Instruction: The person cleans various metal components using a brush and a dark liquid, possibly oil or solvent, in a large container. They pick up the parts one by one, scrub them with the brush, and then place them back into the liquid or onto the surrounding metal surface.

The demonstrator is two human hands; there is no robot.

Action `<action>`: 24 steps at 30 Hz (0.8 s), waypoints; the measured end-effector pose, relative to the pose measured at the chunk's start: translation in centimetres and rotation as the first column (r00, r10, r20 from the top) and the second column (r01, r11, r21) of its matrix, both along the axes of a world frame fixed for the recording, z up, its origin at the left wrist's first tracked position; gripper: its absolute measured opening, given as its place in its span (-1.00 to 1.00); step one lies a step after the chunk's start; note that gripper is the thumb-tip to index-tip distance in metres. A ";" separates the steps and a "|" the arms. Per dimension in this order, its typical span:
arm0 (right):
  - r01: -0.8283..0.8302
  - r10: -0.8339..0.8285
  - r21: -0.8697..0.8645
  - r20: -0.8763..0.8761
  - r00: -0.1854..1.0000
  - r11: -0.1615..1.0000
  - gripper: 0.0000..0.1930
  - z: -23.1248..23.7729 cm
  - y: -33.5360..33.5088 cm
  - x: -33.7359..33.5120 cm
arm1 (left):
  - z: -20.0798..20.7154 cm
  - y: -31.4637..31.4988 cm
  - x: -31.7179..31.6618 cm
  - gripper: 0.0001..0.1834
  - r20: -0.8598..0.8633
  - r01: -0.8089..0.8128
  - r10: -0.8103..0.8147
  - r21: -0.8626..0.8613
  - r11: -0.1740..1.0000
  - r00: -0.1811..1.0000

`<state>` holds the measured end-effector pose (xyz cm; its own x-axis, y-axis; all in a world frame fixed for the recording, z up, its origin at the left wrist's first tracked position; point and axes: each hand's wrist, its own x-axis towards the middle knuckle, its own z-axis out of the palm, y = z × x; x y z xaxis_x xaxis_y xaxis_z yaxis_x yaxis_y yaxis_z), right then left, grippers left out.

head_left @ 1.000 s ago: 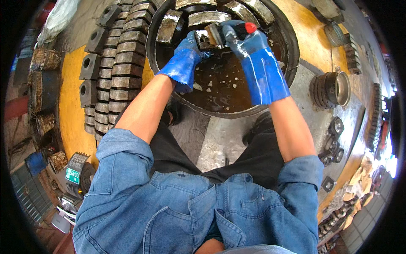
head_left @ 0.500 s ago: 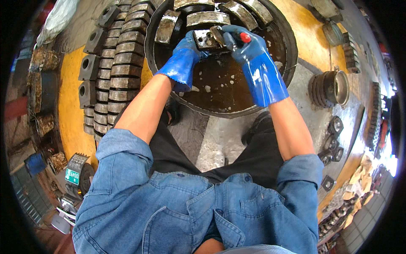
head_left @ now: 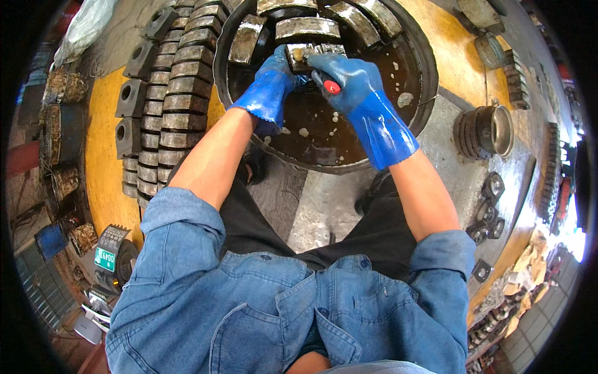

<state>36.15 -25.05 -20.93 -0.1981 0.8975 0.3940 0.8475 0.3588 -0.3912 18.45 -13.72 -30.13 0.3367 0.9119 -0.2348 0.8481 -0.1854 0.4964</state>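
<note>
Both my hands wear long blue gloves over the near part of a round dark basin (head_left: 427, 103) holding murky brown liquid. My left hand (head_left: 271, 73) is closed on the left end of a greasy metal block (head_left: 301, 61) with holes, held above the liquid. My right hand (head_left: 350, 80) grips a red-handled tool (head_left: 332, 87); its tan tip rests against the block's face. The glove covers most of the tool, so its exact kind is hidden. Beyond the block, several curved metal segments (head_left: 307, 28) lie in the far part of the basin.
Long rows of stacked metal segments (head_left: 185, 90) stand left of the basin, beside blocks with round holes (head_left: 129, 100). On the right are a stack of metal rings (head_left: 486, 129) and several small dark metal parts (head_left: 489, 212). My legs straddle the basin's near side.
My right hand has moved left and slightly down, carrying the tool's tip from the block's right end toward its left. My left hand and the block are nearly unmoved.
</note>
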 end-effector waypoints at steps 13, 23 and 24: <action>-0.057 0.057 0.107 0.002 0.998 0.993 -0.69 -1.7 0.3 -0.2 | -2.7 1.3 -0.4 0.11 0.055 -0.034 0.037 -0.055 0.998 0.998; 0.332 -0.266 0.098 -0.409 0.873 0.938 -0.78 -6.6 0.8 6.0 | -2.1 1.3 0.3 0.11 0.070 -0.018 0.020 -0.041 0.999 0.997; 0.330 -0.265 0.096 -0.410 0.873 0.939 -0.78 -8.3 1.1 6.7 | -2.1 1.2 -0.2 0.12 0.070 -0.031 0.034 -0.044 0.999 0.997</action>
<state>42.84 -23.92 -29.27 0.2652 0.8089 0.5247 0.7175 0.1979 -0.6679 18.27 -12.55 -32.19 0.3246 0.9121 -0.2503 0.8155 -0.1359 0.5625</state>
